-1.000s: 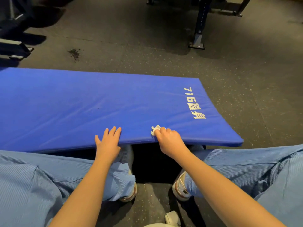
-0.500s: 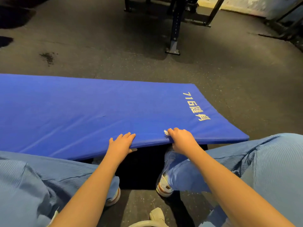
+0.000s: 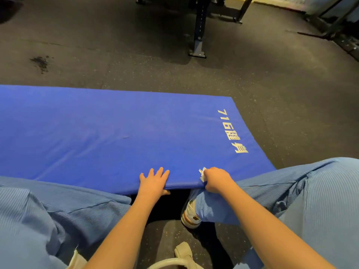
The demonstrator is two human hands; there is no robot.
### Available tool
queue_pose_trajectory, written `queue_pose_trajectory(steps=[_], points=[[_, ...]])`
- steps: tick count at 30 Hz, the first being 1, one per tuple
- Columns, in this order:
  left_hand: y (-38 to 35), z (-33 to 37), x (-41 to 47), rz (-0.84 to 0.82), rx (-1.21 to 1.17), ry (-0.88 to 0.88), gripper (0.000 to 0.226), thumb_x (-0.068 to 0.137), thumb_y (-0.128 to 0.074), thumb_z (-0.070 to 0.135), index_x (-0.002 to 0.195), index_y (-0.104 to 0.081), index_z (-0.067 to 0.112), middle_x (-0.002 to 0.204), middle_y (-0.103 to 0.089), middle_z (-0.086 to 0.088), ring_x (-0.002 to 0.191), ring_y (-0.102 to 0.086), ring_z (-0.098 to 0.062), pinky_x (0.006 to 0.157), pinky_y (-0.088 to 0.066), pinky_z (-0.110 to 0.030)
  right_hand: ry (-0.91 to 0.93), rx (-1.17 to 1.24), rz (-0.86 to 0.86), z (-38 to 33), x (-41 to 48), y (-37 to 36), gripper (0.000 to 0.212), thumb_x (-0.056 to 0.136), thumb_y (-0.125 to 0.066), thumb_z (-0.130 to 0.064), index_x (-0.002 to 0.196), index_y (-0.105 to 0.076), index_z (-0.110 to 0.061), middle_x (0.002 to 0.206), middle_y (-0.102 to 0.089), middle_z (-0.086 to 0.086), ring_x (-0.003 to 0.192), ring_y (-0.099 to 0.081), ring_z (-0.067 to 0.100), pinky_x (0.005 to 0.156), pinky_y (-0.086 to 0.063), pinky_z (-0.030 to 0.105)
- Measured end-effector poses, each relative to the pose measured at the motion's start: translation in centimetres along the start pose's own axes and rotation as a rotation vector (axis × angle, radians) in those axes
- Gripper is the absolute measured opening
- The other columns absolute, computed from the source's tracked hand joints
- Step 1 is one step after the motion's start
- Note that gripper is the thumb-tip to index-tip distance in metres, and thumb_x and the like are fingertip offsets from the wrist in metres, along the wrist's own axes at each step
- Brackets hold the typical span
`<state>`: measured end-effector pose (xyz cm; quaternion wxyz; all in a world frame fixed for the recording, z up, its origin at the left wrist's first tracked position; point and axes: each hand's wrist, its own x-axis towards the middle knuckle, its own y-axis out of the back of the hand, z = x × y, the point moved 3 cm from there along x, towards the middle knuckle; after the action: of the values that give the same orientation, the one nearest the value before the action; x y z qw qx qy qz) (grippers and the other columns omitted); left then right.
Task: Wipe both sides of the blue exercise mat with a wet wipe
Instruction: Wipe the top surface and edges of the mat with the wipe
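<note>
Two hands on blue mat (image 3: 97, 133), left hand (image 3: 154, 181) gripping near edge, right hand (image 3: 215, 179) clutching wet wipe (image 3: 202, 174) beside it

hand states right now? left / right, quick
Left hand: pinches near edge of the blue padded exercise mat, fingers on top, thumb under.
Right hand: curled round a crumpled white wet wipe at that edge.
</note>
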<state>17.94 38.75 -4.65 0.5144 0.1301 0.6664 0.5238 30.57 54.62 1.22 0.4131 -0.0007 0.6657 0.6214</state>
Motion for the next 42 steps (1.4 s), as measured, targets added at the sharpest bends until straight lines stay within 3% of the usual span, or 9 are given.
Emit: queue_pose_trajectory(steps=[3, 7, 12, 19, 26, 33, 36, 39, 42], points=[[-0.9, 0.2, 0.2, 0.003, 0.024, 0.011, 0.080, 0.095, -0.051, 0.052, 0.155, -0.005, 0.025, 0.162, -0.004, 0.001, 0.148, -0.009, -0.031, 0.112, -0.020, -0.057, 0.013, 0.042, -0.004, -1.6, 0.4, -1.3, 0.040, 0.096, -0.041, -0.015, 0.134, -0.044, -0.002, 0.130, -0.051, 0.015, 0.115, -0.049, 0.032, 0.079, -0.041, 0.034], [-0.5, -0.1, 0.1, 0.025, -0.023, -0.010, 0.081, 0.090, -0.053, 0.060, 0.154, -0.013, 0.029, 0.161, -0.010, 0.005, 0.147, -0.013, -0.027, 0.111, -0.023, -0.051, 0.066, 0.162, 0.024, -3.3, 1.3, -1.7, 0.019, 0.095, -0.040, -0.010, 0.098, -0.055, 0.001, 0.098, -0.049, 0.017, 0.101, -0.045, 0.032, 0.066, -0.032, 0.032], [0.2, -1.6, 0.2, 0.092, -0.259, -0.022, 0.049, 0.100, -0.033, 0.052, 0.144, -0.040, 0.030, 0.156, -0.027, 0.011, 0.141, -0.024, -0.014, 0.106, -0.024, -0.039, 0.178, 0.200, 0.092, -4.5, 1.6, -2.0, 0.022, 0.091, -0.045, -0.009, 0.097, -0.063, 0.004, 0.103, -0.052, 0.014, 0.094, -0.049, 0.031, 0.064, -0.032, 0.030], [-1.9, -5.0, -0.5, 0.123, -0.373, 0.223, 0.051, 0.103, -0.027, 0.047, 0.151, -0.026, 0.029, 0.161, -0.013, 0.008, 0.149, -0.004, -0.016, 0.118, -0.004, -0.050, -0.188, 0.305, 0.227, -1.4, 2.5, -1.8, 0.020, 0.094, -0.043, -0.009, 0.083, -0.060, -0.003, 0.088, -0.053, 0.009, 0.098, -0.047, 0.030, 0.066, -0.032, 0.029], [-2.2, -4.9, -0.2, 0.130, -0.389, 0.236, 0.045, 0.105, -0.024, 0.036, 0.150, -0.029, 0.031, 0.161, -0.016, 0.010, 0.149, -0.006, -0.016, 0.118, -0.005, -0.051, 0.234, 0.406, 0.181, -9.5, 2.4, -2.8, 0.030, 0.097, -0.043, -0.016, 0.096, -0.066, 0.004, 0.093, -0.044, 0.012, 0.088, -0.051, 0.031, 0.068, -0.035, 0.031], [-2.4, -5.1, -0.3, 0.141, -0.393, 0.236, 0.045, 0.106, -0.023, 0.035, 0.150, -0.028, 0.032, 0.160, -0.016, 0.011, 0.149, -0.007, -0.015, 0.118, -0.004, -0.049, -0.240, 0.448, 0.293, -2.9, 4.5, -3.6, 0.029, 0.099, -0.045, -0.019, 0.108, -0.064, 0.000, 0.115, -0.052, 0.015, 0.106, -0.053, 0.031, 0.077, -0.041, 0.031], [-2.5, -5.1, -0.2, 0.163, -0.392, 0.252, 0.044, 0.105, -0.024, 0.034, 0.149, -0.030, 0.033, 0.160, -0.018, 0.012, 0.148, -0.008, -0.014, 0.118, -0.005, -0.049, 0.008, 0.494, 0.246, -7.0, 3.9, -3.2, 0.028, 0.098, -0.047, -0.016, 0.109, -0.065, 0.002, 0.112, -0.051, 0.013, 0.105, -0.051, 0.029, 0.084, -0.042, 0.029], [-2.4, -4.9, -0.1, 0.167, -0.381, 0.257, 0.044, 0.105, -0.025, 0.034, 0.149, -0.030, 0.033, 0.160, -0.018, 0.012, 0.148, -0.008, -0.014, 0.118, -0.005, -0.049, 0.246, 0.458, 0.163, -10.0, 3.9, -3.0, 0.028, 0.096, -0.048, -0.018, 0.092, -0.067, 0.002, 0.093, -0.043, 0.008, 0.082, -0.049, 0.028, 0.067, -0.035, 0.028], [-2.3, -5.0, 0.0, 0.149, -0.387, 0.242, 0.044, 0.105, -0.025, 0.034, 0.149, -0.029, 0.033, 0.160, -0.017, 0.011, 0.149, -0.008, -0.015, 0.118, -0.005, -0.048, 0.116, 0.577, 0.205, -7.5, 5.5, -3.1, 0.026, 0.093, -0.056, -0.025, 0.097, -0.072, -0.005, 0.089, -0.047, 0.009, 0.086, -0.057, 0.032, 0.070, -0.039, 0.029]])
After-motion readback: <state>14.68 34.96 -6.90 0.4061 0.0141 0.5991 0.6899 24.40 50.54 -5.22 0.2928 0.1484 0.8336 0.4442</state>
